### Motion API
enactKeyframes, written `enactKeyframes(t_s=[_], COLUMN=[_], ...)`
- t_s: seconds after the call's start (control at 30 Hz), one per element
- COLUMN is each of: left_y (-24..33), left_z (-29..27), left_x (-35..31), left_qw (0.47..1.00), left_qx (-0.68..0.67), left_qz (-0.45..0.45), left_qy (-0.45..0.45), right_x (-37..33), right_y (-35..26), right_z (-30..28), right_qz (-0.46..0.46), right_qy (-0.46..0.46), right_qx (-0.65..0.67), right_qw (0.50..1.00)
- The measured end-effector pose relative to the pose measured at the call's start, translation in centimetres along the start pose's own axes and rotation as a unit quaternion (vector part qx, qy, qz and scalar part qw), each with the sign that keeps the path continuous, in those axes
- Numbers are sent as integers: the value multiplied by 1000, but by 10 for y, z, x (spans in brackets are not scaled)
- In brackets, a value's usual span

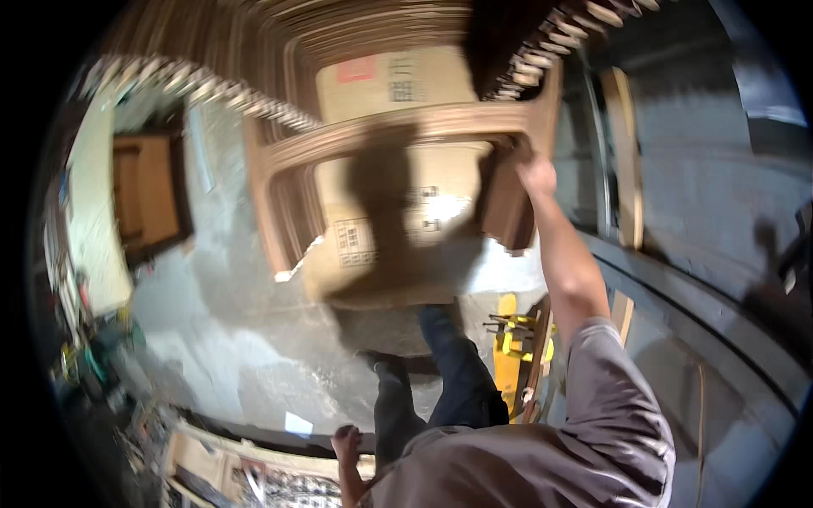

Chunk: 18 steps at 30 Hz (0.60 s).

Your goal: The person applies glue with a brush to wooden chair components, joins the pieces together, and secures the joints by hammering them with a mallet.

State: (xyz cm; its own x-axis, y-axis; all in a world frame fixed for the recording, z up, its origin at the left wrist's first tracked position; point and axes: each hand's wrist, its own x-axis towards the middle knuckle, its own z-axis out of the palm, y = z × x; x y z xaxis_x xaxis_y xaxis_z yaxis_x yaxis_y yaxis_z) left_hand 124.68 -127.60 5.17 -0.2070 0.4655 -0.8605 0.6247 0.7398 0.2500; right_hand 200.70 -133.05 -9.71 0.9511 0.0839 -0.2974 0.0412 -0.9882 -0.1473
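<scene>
Up at the far end of a raised arm, the right hand (535,173) is wrapped over the corner of a bent wooden frame (398,127), fingers curled onto its edge where the top rail turns down into the right upright; the grasp looks firm, though motion blur hides the fingertips. That frame is the nearest of a stack of like frames (254,51) that fans away from the grasp, upward and to the left. Just behind the held frame lies flattened cardboard (385,237), pale brown with printed marks, and the person's shadow falls across it. Right of the grasp a wooden plank (627,152) leans against a grey block wall (703,169). Below the hand, past the forearm and the grey sleeve (610,398), a yellow tool (512,347) sits on the concrete floor (220,339) beside the person's dark trouser legs. Well away from the grasp, at the lower edge, the left hand (345,444) hangs low by the hip, loosely curled and holding nothing that can be made out. Far left, a wooden cabinet (148,190) stands against the wall.
</scene>
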Motion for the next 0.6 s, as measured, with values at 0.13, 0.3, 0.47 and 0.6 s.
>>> enactKeyframes(t_s=[0.13, 0.3, 0.47, 0.6], left_y=[1, -66, -145, -217], left_z=[-32, -84, -119, -157], left_x=[32, 36, 57, 70], left_qw=[998, 992, 979, 970], left_qx=[33, -73, -198, -238], left_qz=[56, 90, 26, 45], left_qy=[20, 41, 35, 36], right_x=[-155, -376, -476, -516], right_y=[52, 177, 155, 118], right_z=[59, 98, 17, 33], right_qz=[-127, -152, -53, -148], right_qy=[-23, -214, -348, -256], right_qx=[327, 52, -111, -153], right_qw=[936, 964, 929, 943])
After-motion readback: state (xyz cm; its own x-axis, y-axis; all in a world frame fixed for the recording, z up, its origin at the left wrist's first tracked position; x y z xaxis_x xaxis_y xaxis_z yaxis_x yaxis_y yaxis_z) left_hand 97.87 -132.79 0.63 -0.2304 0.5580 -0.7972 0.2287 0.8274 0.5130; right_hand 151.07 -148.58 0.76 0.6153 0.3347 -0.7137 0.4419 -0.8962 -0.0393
